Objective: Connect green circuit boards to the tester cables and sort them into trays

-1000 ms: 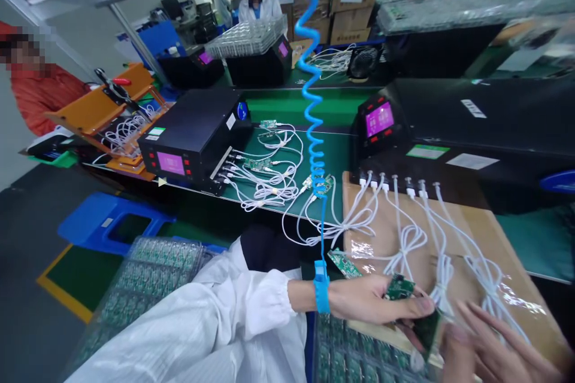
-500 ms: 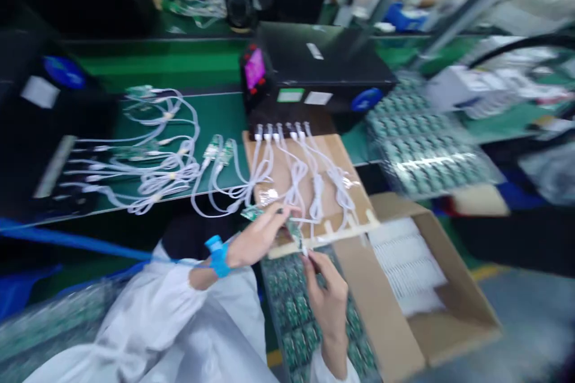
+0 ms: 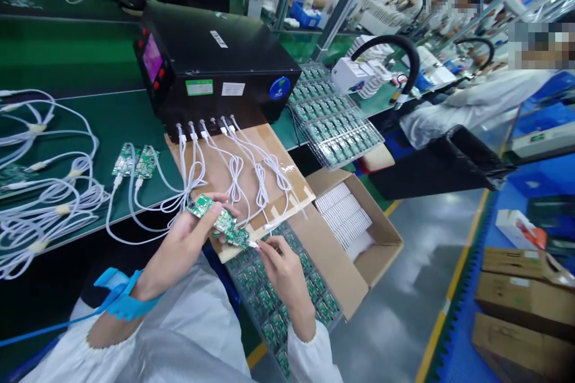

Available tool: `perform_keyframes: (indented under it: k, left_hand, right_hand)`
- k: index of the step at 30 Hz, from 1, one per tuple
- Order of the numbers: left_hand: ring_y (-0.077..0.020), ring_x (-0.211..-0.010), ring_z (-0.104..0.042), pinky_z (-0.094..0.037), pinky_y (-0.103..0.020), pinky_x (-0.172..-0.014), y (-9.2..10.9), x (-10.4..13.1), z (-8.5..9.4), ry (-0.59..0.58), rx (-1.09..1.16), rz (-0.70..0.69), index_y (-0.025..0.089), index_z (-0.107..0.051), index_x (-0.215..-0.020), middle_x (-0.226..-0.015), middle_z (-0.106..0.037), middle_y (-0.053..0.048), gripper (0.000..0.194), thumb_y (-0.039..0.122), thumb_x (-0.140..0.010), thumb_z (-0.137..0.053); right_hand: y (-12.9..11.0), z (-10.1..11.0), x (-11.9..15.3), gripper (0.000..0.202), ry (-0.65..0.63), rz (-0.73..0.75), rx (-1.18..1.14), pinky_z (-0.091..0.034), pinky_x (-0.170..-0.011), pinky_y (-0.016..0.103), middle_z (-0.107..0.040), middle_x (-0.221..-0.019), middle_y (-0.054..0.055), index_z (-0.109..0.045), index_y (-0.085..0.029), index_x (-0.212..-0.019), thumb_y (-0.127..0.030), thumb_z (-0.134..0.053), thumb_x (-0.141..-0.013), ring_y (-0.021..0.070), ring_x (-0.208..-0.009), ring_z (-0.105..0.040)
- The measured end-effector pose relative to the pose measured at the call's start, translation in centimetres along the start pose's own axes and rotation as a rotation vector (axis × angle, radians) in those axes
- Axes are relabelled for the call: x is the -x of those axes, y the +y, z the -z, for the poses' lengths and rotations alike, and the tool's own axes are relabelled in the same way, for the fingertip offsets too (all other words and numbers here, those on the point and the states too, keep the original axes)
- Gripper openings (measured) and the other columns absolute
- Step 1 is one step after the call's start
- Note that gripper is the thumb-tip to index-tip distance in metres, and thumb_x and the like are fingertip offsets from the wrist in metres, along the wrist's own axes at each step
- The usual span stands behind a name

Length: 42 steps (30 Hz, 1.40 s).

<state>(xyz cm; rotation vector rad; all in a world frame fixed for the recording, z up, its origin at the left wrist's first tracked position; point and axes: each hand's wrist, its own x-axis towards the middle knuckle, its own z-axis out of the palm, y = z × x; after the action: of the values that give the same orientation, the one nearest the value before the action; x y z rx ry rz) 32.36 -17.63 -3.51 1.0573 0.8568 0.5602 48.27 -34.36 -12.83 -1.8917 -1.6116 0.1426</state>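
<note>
My left hand, with a blue wrist strap behind it, grips green circuit boards between thumb and fingers. At their right end, my right hand pinches a small white connector that touches the edge of a board. Beneath the hands lies a brown cardboard sheet, crossed by white cables plugged into a black box with a pink screen. Two more circuit boards with cables attached rest on the green bench to the left.
An open carton of white pieces stands at the right. Below my right hand is a tray of boards; another tray sits behind the carton. Coiled cables cover the left bench. Other people in white are farther back, right.
The view has swung to the right, bringing the aisle and stacked boxes into sight. My left hand's boards now show face up, with my right hand still at the connector end.
</note>
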Motion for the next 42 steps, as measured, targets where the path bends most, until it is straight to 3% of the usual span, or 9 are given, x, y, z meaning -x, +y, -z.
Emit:
perform_keyframes:
  k: [3, 7, 10, 14, 17, 23, 42]
  left_hand:
    - [-0.0206, -0.09, -0.069, -0.058, -0.031, -0.08, -0.2, -0.1, -0.6, -0.034, -0.038, -0.026, 0.022, -0.063, -0.125, -0.12, -0.073, -0.01, 0.052, 0.05, -0.084, -0.078]
    - [-0.0246, -0.105, -0.07, -0.059, -0.036, -0.091, -0.7, -0.6, -1.2, -0.07, -0.013, -0.012, 0.022, -0.062, -0.122, -0.122, -0.073, -0.011, 0.052, 0.045, -0.079, -0.083]
    - [-0.0238, -0.101, -0.071, -0.06, -0.037, -0.088, -1.3, -1.1, -1.7, -0.101, 0.011, 0.031, 0.021, -0.058, -0.122, -0.125, -0.072, -0.013, 0.055, 0.045, -0.079, -0.083]
    - [-0.0194, -0.086, -0.071, -0.061, -0.035, -0.083, -1.7, -1.6, -2.1, -0.119, 0.029, 0.061, 0.02, -0.054, -0.117, -0.122, -0.073, -0.013, 0.056, 0.047, -0.078, -0.084]
    - [-0.0186, -0.084, -0.07, -0.06, -0.035, -0.083, -1.7, -1.8, -2.3, -0.133, 0.015, 0.066, 0.02, -0.053, -0.116, -0.122, -0.073, -0.012, 0.055, 0.048, -0.078, -0.083]
    - [-0.0193, -0.093, -0.071, -0.06, -0.034, -0.088, -2.0, -2.1, -2.5, -0.147, 0.025, 0.043, 0.02, -0.055, -0.115, -0.123, -0.073, -0.012, 0.053, 0.049, -0.08, -0.082]
    - [-0.0245, -0.115, -0.07, -0.059, -0.036, -0.098, -2.5, -2.5, -2.9, -0.162, 0.031, -0.016, 0.019, -0.057, -0.11, -0.13, -0.07, -0.013, 0.042, 0.044, -0.084, -0.079]
  right_hand:
    - [0.4, 0.5, 0.2, 0.022, 0.006, -0.035, -0.083, -0.059, -0.075, 0.03, -0.066, -0.104, 0.009, -0.069, -0.02, -0.121, -0.022, -0.062, -0.101, 0.0172, -0.086, -0.067]
    - [1.5, 1.0, -0.4, 0.036, 0.115, -0.089, -0.204, -0.06, -0.076, 0.029, -0.061, -0.117, 0.01, -0.062, -0.023, -0.133, -0.026, -0.068, -0.098, 0.012, -0.075, -0.064]
    - [2.1, 0.7, -1.5, 0.04, 0.186, -0.113, -0.115, -0.06, -0.077, 0.031, -0.06, -0.12, 0.011, -0.058, -0.022, -0.14, -0.023, -0.063, -0.101, 0.0111, -0.071, -0.062]
    - [2.1, 0.4, -3.2, 0.023, 0.163, -0.053, -0.049, -0.059, -0.082, 0.031, -0.065, -0.116, 0.012, -0.068, -0.02, -0.121, -0.016, -0.054, -0.104, 0.0162, -0.089, -0.069]
    - [1.8, 1.0, -4.0, 0.028, 0.192, -0.015, -0.112, -0.059, -0.085, 0.029, -0.069, -0.113, 0.011, -0.068, -0.021, -0.123, -0.012, -0.05, -0.104, 0.0174, -0.098, -0.07]
    - [1.4, 2.0, -4.6, 0.034, 0.158, 0.054, -0.096, -0.058, -0.083, 0.029, -0.071, -0.109, 0.01, -0.067, -0.022, -0.128, -0.009, -0.047, -0.104, 0.0176, -0.095, -0.07]
    - [1.4, 2.0, -4.7, 0.033, 0.236, 0.072, -0.041, -0.058, -0.078, 0.029, -0.07, -0.104, 0.01, -0.068, -0.021, -0.128, -0.009, -0.05, -0.103, 0.0172, -0.091, -0.069]
